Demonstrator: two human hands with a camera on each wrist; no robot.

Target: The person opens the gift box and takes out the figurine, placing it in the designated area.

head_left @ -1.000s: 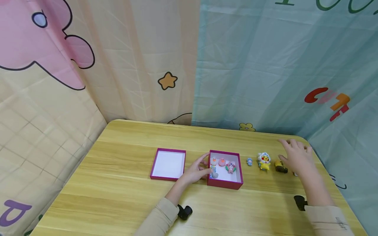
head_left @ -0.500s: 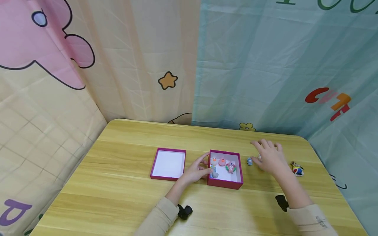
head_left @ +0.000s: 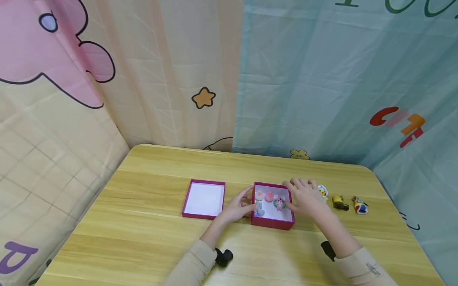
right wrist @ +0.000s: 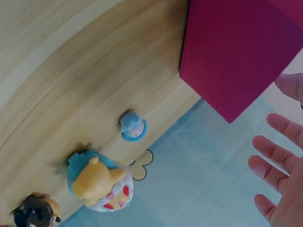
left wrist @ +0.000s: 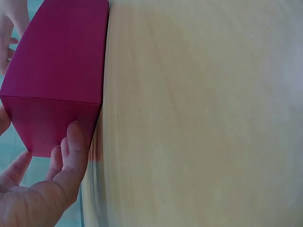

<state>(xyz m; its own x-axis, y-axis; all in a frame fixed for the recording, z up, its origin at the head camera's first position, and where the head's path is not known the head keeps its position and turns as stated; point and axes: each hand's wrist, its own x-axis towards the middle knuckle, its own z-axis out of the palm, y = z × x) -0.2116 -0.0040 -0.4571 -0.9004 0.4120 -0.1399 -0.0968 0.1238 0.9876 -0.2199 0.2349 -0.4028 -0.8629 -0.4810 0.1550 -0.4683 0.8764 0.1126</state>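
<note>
The open magenta box [head_left: 273, 224] has several small toys in it: two duck figures [head_left: 268, 196], a pink figure with green trim [head_left: 279, 203] and a grey-and-blue toy [head_left: 260, 211]. At its left wall, my left hand [head_left: 234, 207] grips the box; in the left wrist view the fingers [left wrist: 68, 165] lie against the outer side. My right hand [head_left: 305, 198] hovers by the right rim, fingers loosely spread, holding nothing visible. In the right wrist view, a small blue figure [right wrist: 132, 125] stands on the table beside a yellow figure in a blue-and-white hood [right wrist: 99, 182].
A shallow magenta-edged lid [head_left: 204, 198] lies inside up, left of the box. Right of my right hand are a yellow-and-black toy [head_left: 339, 202] and a multicoloured figure [head_left: 359, 205]. A printed curtain [head_left: 179, 99] hangs behind the wooden table [head_left: 143, 222].
My right hand has moved left, from over the toys at the far right to the box's right rim. The left hand and the box stay in place.
</note>
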